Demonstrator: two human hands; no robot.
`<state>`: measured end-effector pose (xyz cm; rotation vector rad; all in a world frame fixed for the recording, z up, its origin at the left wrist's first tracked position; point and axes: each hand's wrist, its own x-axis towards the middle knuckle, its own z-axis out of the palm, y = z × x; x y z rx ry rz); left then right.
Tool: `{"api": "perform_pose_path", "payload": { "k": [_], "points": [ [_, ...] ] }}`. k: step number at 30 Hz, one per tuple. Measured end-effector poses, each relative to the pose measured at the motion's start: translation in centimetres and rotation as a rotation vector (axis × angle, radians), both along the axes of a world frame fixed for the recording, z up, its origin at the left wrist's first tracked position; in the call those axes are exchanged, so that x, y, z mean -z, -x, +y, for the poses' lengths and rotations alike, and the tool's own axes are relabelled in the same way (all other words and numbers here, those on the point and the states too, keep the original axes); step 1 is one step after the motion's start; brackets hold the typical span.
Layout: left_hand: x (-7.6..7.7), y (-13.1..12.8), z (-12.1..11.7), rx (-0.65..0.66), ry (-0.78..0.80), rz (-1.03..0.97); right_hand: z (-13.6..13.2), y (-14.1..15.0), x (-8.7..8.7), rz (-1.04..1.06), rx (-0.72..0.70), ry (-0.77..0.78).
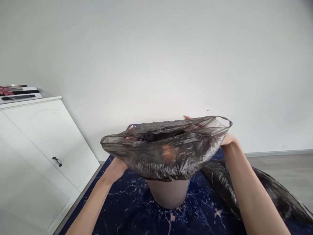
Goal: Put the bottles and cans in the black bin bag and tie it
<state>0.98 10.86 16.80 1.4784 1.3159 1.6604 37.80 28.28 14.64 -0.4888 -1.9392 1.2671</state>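
Observation:
A thin, see-through black garbage bag (156, 160) is stretched wide over the top of a pale bin (168, 192). Its loop handles stick out at both ends, and the opening gapes a little along the top. My left hand (119, 166) holds the bag's left side, with a fingertip showing past the far edge. On the right side, my right hand (228, 140) grips the bag too, most of its fingers covered by the plastic. An orange-coloured patch shows through the film; I cannot make out what it is. The bin's rim is hidden under the bag.
A dark blue marble-patterned cloth (127, 202) lies under the bin. Another black plastic bag (274, 192) lies at the right, partly behind my forearm. To the left stands a white cabinet (49, 137) with things on top. A white wall (156, 58) rises behind.

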Motion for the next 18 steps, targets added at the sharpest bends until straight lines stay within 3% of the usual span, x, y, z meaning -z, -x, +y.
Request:
{"api": "perform_pose_path", "payload": {
  "k": [2,4,9,18],
  "points": [
    [-0.9,-0.6,-0.2,0.135,0.005,0.041,-1.0,0.4,-1.3,-0.007,-0.112,-0.04],
    [-1.8,-1.0,-0.4,0.189,0.052,0.055,-1.8,1.0,-2.2,-0.022,-0.15,-0.099],
    [-3.2,-2.0,-0.3,0.181,0.07,0.016,-2.5,2.3,-3.0,-0.042,-0.024,-0.148],
    [-3.3,-3.3,0.3,0.155,-0.132,-0.299,-1.8,3.3,-2.5,0.209,0.091,-0.106]
  ]
}}
